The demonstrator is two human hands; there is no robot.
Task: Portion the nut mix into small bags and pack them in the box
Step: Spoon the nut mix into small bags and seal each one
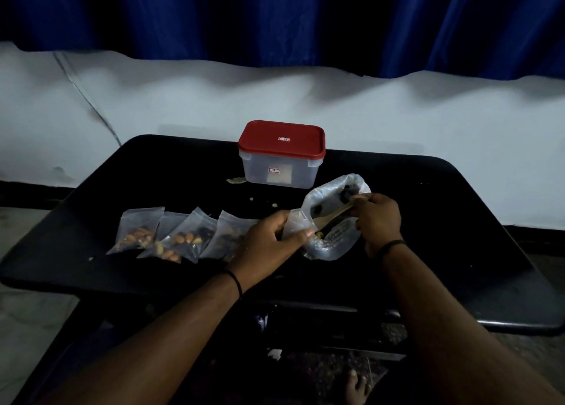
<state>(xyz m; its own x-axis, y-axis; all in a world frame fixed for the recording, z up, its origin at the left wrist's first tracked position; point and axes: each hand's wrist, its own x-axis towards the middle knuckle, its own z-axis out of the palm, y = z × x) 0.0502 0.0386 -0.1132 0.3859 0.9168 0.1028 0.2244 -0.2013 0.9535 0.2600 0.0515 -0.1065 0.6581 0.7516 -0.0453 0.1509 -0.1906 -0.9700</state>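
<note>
My left hand (272,241) pinches the mouth of a small clear bag (295,226) near the middle of the black table (153,166). My right hand (377,218) grips the handle of a wooden spoon (331,216) whose bowl points into that small bag. Behind the spoon lies the large clear bag (336,221) with the nut mix, its mouth open. Several small bags with nuts (177,236) lie in a row to the left. A clear plastic box (281,167) with a red lid (281,138) on it stands at the back.
Crumbs and a bit of leaf (235,180) lie on the table near the box. A white wall and a blue curtain (275,16) are behind the table. The table's front edge is close to my forearms.
</note>
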